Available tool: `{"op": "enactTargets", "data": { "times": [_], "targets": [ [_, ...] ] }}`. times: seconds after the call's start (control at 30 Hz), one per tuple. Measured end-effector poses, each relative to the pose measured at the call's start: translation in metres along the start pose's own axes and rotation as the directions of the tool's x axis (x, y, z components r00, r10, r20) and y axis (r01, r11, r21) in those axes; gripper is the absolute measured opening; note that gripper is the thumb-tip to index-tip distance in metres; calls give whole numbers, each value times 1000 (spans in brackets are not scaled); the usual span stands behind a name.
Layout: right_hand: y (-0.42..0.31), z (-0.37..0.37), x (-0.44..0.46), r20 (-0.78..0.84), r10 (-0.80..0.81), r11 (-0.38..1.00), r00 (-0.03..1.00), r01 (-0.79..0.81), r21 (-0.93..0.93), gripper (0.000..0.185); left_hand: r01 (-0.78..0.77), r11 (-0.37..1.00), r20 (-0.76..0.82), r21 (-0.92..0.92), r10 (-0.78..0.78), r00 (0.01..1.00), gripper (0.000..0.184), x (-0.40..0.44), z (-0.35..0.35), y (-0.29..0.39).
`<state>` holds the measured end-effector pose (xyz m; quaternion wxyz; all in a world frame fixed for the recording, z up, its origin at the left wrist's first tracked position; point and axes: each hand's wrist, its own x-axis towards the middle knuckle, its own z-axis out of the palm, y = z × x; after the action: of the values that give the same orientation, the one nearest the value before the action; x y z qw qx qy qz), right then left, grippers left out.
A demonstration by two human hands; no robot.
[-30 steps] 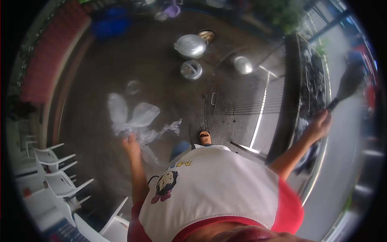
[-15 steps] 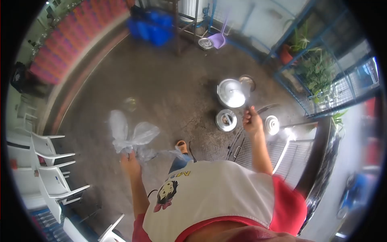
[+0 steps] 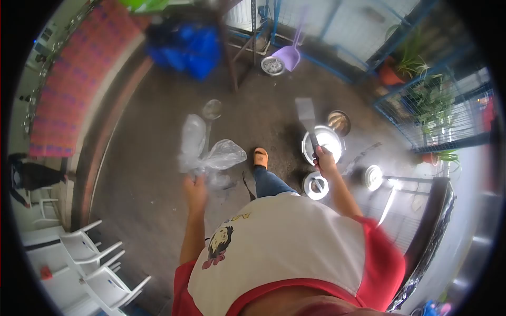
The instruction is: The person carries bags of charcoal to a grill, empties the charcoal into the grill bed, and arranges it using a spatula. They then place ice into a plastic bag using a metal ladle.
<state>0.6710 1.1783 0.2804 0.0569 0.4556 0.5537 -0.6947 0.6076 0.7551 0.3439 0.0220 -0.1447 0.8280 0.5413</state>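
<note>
My left hand (image 3: pixel 195 190) is closed around bunched clear plastic bags (image 3: pixel 225 154). A ladle-like utensil (image 3: pixel 212 109) with a round head and long handle rises from the same grip; whether its head has holes is blurred. In my right hand (image 3: pixel 327 161) is a metal spatula (image 3: pixel 306 111), held by its dark handle with the flat blade pointing away. Under the spatula, a large shiny metal pot (image 3: pixel 331 141) stands on the floor. Close to that hand are a smaller lidded pot (image 3: pixel 315 186) and a metal bowl (image 3: pixel 339 122) with something brownish inside.
A round metal lid (image 3: pixel 373 177) lies by a wire grate (image 3: pixel 403 213) on the right. Ahead are a purple dustpan (image 3: pixel 288 56), a metal bowl (image 3: pixel 273 66) and blue bags (image 3: pixel 191 50). White chairs (image 3: pixel 108 284) line the left; a blue plant rack (image 3: pixel 416 113) stands right. A person (image 3: pixel 34 176) is far left.
The view has shifted as I step forward. The spatula has swung up and now shows clearly. My left hand has moved forward and right with the bags, and the ladle-like utensil is plainer.
</note>
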Motion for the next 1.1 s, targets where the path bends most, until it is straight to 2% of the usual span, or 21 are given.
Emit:
{"op": "enactTargets", "data": {
  "times": [0.03, 0.1, 0.17, 0.2, 0.27, 0.33, 0.4, 0.47, 0.5, 0.53, 0.6, 0.7, 0.8, 0.97, 1.0, 1.07, 1.1],
  "targets": [
    [-15, 13, 32, -2, 3, 1000, 1000, -3, 15, 23, 2, 999, 6, 39, -2, 1000, 26, 23, 16, 20],
    [-35, 36, 76, 50, -11, 997, 999, 15, -75, 23, 15, 994, 26, 106, -17, 1000, 25, 61, 37, 46],
    [-72, 73, 132, 12, -7, 994, 1000, 8, -110, 24, 2, 988, 40, 152, -8, 999, 24, 115, 71, 56],
    [-89, 89, 163, 69, -9, 984, 998, 21, -175, 25, 2, 986, 45, 164, -9, 999, 23, 140, 89, 65],
    [-122, 124, 221, 126, -4, 970, 992, 34, -240, 26, -32, 994, 115, 104, 20, 993, 24, 186, 113, 83],
    [-144, 151, 258, 189, 25, 945, 982, 38, -324, 26, -64, 992, 125, 107, 50, 991, 24, 205, 129, 68],
    [-189, 191, 311, 222, 23, 943, 975, 53, -329, 25, -95, 989, 141, 109, 79, 987, 25, 252, 155, 86],
    [-218, 224, 353, 248, 38, 941, 968, 49, -333, 26, -16, 974, 193, 227, -29, 981, 23, 282, 169, 118],
    [-227, 239, 372, 288, 45, 967, 957, 30, -253, 25, -14, 971, 207, 239, -36, 978, 23, 298, 175, 102],
    [-242, 256, 394, 327, 30, 986, 944, 26, -165, 24, -127, 972, 222, 199, 81, 972, 22, 321, 185, 74],
    [-273, 288, 434, 321, 42, 987, 946, 11, -162, 24, -233, 962, 228, 140, 197, 953, 20, 363, 209, 71],
    [-299, 329, 510, 298, 83, 984, 951, -31, -176, 26, -93, 983, 304, 160, 40, 952, 18, 416, 234, 74],
    [-294, 352, 562, 253, 119, 982, 960, -76, -172, 26, -171, 937, 290, 303, 80, 954, 17, 439, 257, 86],
    [-285, 378, 663, 250, 90, 996, 964, -84, -34, 28, -149, 987, 273, 59, 127, 954, 14, 497, 328, 102],
    [-277, 383, 689, 268, 113, 994, 957, -108, -33, 28, -135, 987, 264, 85, 108, 958, 14, 510, 346, 100],
    [-271, 377, 702, 243, 106, 994, 964, -94, -60, 26, -44, 931, 249, 362, -51, 967, 19, 512, 366, 101],
    [-273, 377, 711, 247, 115, 993, 962, -102, -66, 26, -34, 930, 243, 367, -61, 968, 19, 521, 379, 102]
  ]
}}
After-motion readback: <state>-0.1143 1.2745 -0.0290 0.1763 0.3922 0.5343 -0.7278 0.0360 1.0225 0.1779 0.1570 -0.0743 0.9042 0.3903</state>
